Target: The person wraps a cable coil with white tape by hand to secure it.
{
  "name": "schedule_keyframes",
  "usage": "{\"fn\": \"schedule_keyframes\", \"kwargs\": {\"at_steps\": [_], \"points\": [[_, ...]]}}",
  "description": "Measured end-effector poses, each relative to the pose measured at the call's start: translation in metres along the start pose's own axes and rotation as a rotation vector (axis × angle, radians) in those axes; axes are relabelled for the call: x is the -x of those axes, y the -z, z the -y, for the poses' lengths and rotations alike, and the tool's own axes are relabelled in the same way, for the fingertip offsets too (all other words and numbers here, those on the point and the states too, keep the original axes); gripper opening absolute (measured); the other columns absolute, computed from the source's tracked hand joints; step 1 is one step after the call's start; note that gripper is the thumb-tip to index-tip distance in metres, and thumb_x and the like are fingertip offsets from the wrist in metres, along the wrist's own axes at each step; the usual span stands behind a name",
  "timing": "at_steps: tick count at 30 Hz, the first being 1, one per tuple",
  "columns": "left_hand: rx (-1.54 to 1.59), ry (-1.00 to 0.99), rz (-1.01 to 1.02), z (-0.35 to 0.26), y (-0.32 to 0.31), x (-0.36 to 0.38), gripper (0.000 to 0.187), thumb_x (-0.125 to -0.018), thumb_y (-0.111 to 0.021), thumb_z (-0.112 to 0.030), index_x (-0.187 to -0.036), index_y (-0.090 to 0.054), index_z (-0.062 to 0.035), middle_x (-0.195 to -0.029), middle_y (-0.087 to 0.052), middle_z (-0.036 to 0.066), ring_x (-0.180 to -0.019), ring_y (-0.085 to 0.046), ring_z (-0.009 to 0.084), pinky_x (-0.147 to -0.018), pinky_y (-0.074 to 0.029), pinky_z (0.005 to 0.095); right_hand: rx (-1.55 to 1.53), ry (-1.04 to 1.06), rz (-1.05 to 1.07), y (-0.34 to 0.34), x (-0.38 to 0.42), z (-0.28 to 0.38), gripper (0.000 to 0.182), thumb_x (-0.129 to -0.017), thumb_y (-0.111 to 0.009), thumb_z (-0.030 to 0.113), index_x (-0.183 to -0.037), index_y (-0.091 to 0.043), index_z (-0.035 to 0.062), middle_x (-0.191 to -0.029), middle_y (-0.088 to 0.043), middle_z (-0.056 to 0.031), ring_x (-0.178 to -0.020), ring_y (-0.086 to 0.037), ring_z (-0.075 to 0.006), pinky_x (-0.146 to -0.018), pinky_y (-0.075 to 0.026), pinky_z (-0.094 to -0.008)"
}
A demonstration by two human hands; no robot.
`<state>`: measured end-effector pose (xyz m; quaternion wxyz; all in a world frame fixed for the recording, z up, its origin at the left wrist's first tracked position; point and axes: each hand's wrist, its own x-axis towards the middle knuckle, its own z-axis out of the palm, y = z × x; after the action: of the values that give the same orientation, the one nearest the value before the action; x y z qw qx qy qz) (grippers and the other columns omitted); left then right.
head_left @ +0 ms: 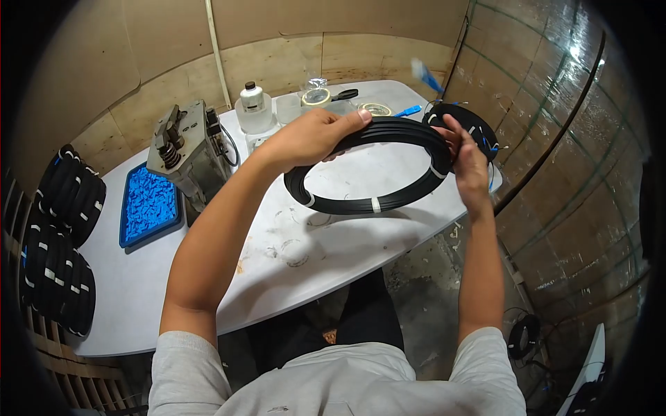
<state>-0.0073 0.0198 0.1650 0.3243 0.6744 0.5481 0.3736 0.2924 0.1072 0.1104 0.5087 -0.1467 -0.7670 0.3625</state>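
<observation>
A coil of black cable (375,206), bound with white ties, is held tilted above the white table. My left hand (316,139) is closed on its upper left side, with the thumb on top. My right hand (470,170) is at the coil's right edge, its fingers bent around the cable and partly hidden. A blue connector with a pale end (426,74) is smeared by motion beyond the coil. Another blue connector (408,111) shows just behind the coil's top edge.
On the white table (277,277) stand a blue tray (182,220) of small blue pieces, a metal press-like machine (191,149), a white bottle (252,97) and tape rolls (316,96). Black coils are stacked at left (59,270); another coil (479,128) lies at right near the wrapped wall.
</observation>
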Motion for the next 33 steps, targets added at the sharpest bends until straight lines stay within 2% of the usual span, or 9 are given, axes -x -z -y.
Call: {"fn": "schedule_keyframes", "kwargs": {"at_steps": [4,7,11,16,18,21,23,29,33], "points": [[-0.016,-0.039,-0.04,0.01,0.007,-0.017,0.074,-0.092,-0.051,-0.071,-0.067,-0.065,-0.003,-0.056,-0.051,0.001,-0.053,-0.048,0.0123,-0.052,-0.038,0.03,0.274,0.106,-0.025,-0.029,-0.006,0.01,0.062,-0.104,-0.041,0.05,-0.144,-0.05,0.0033,-0.14,-0.056,-0.0145,-0.13,-0.051,-0.0244,-0.112,-0.036,-0.0355],[0.048,0.085,-0.013,0.009,0.012,-0.021,0.065,-0.097,-0.052,-0.062,-0.071,-0.063,-0.0035,-0.058,-0.05,0.001,-0.051,-0.045,0.0091,-0.05,-0.036,0.0273,0.51,0.302,-0.012,-0.029,-0.006,0.0,0.054,-0.105,-0.043,0.045,-0.143,-0.054,0.008,-0.149,-0.048,-0.0153,-0.135,-0.047,-0.0299,-0.111,-0.036,-0.0367],[0.018,0.021,-0.057,0.013,0.007,-0.025,0.072,-0.092,-0.052,-0.07,-0.078,-0.072,-0.0025,-0.057,-0.051,0.001,-0.054,-0.047,0.0117,-0.052,-0.037,0.0303,0.532,0.321,-0.082,-0.033,-0.009,-0.008,0.041,-0.103,-0.054,0.031,-0.138,-0.059,0.0092,-0.145,-0.053,-0.0136,-0.131,-0.051,-0.0272,-0.109,-0.038,-0.0357],[-0.172,-0.303,-0.302,0.011,-0.005,-0.025,0.079,-0.087,-0.055,-0.074,-0.094,-0.075,0.0012,-0.057,-0.056,0.008,-0.055,-0.054,0.0168,-0.052,-0.039,0.0335,0.11,0.048,-0.207,-0.036,-0.015,-0.013,0.041,-0.09,-0.068,-0.001,-0.131,-0.065,0.0068,-0.137,-0.061,-0.0111,-0.126,-0.056,-0.0213,-0.106,-0.043,-0.0308],[-0.221,-0.248,-0.25,0.013,-0.004,-0.024,0.066,-0.095,-0.054,-0.061,-0.093,-0.069,0.0028,-0.069,-0.06,0.007,-0.069,-0.054,0.0157,-0.063,-0.041,0.0324,0.226,0.119,-0.148,-0.03,-0.016,-0.012,0.036,-0.097,-0.061,0.008,-0.132,-0.063,0.004,-0.14,-0.058,-0.0122,-0.131,-0.053,-0.0217,-0.11,-0.038,-0.0319],[-0.262,-0.349,-0.284,0.016,-0.002,-0.028,0.088,-0.081,-0.052,-0.082,-0.096,-0.076,0.0012,-0.059,-0.059,0.013,-0.058,-0.059,0.0229,-0.056,-0.043,0.0367,0.067,0.123,-0.08,-0.025,-0.02,-0.01,0.049,-0.107,-0.041,0.033,-0.132,-0.059,-0.0046,-0.143,-0.056,-0.0144,-0.134,-0.049,-0.0221,-0.116,-0.03,-0.0339],[-0.253,-0.261,-0.218,0.013,0.0,-0.027,0.072,-0.092,-0.053,-0.067,-0.099,-0.071,0.0031,-0.076,-0.065,0.012,-0.072,-0.056,0.0211,-0.066,-0.044,0.0339,0.017,0.038,-0.086,-0.023,-0.022,-0.008,0.049,-0.107,-0.042,0.034,-0.133,-0.059,-0.0042,-0.143,-0.056,-0.0136,-0.134,-0.049,-0.022,-0.115,-0.031,-0.0336],[-0.262,-0.135,-0.215,0.008,-0.002,-0.039,0.078,-0.09,-0.052,-0.071,-0.105,-0.072,0.0026,-0.082,-0.068,0.014,-0.078,-0.061,0.0247,-0.075,-0.048,0.0341,0.027,-0.054,-0.083,-0.013,-0.024,-0.02,0.043,-0.106,-0.05,0.027,-0.137,-0.057,-0.0016,-0.14,-0.058,-0.0123,-0.127,-0.053,-0.0188,-0.112,-0.035,-0.0306],[-0.216,-0.248,-0.311,0.014,-0.008,-0.052,0.086,-0.083,-0.051,-0.08,-0.09,-0.074,0.0021,-0.065,-0.062,0.017,-0.069,-0.063,0.0284,-0.066,-0.048,0.0399,-0.096,0.022,-0.237,-0.021,-0.02,-0.037,0.032,-0.103,-0.056,0.016,-0.131,-0.056,0.0003,-0.135,-0.061,-0.0158,-0.122,-0.056,-0.0176,-0.109,-0.038,-0.0303]]}}
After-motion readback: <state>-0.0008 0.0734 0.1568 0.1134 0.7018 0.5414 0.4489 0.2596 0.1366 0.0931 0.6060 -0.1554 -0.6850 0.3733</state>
